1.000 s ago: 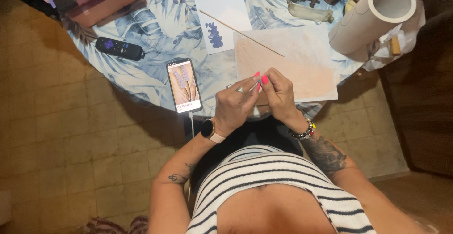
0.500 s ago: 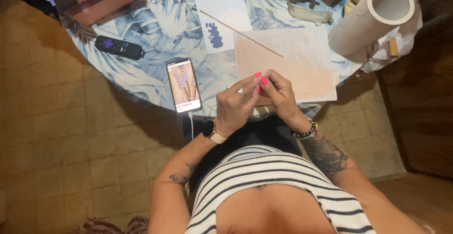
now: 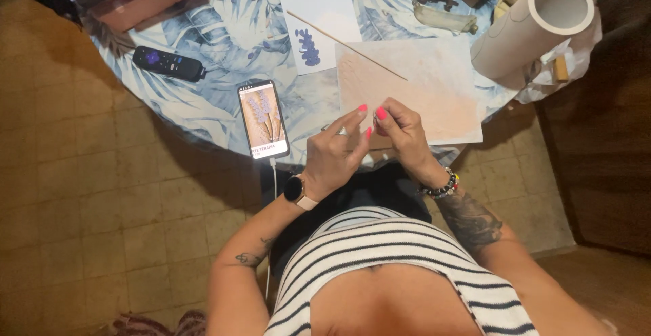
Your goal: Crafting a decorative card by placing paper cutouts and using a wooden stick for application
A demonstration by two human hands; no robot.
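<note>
A round table (image 3: 203,44) with a blue and white leaf-print cloth fills the top of the view, tiled floor below it, dark wood at the right, and here we are looking straight down at a person in a striped top working at the table's near edge. Both hands meet over that edge: the left hand (image 3: 336,156), wearing a watch on the wrist, and the right hand (image 3: 403,129), with a beaded bracelet, have their pink-nailed fingertips pinched close together, touching or nearly so, on something too small to make out. Just beyond the fingers lies a pale peach sheet (image 3: 420,85), roughly square, flat on the cloth, its near corner hanging off the table edge. A thin wooden stick (image 3: 346,44) runs diagonally from upper left down to the right, crossing onto the peach sheet. Under the stick's far end sits a white card (image 3: 322,10) with a blue leafy sprig painted on it. Left of the hands a phone (image 3: 263,119) lies face up, long axis pointing away from the person, its screen showing purple flower stems, cable trailing down off the edge. Further left, a black remote (image 3: 167,63) lies slanted. At far right a white cardboard tube (image 3: 536,27) lies tilted, open end up
</note>
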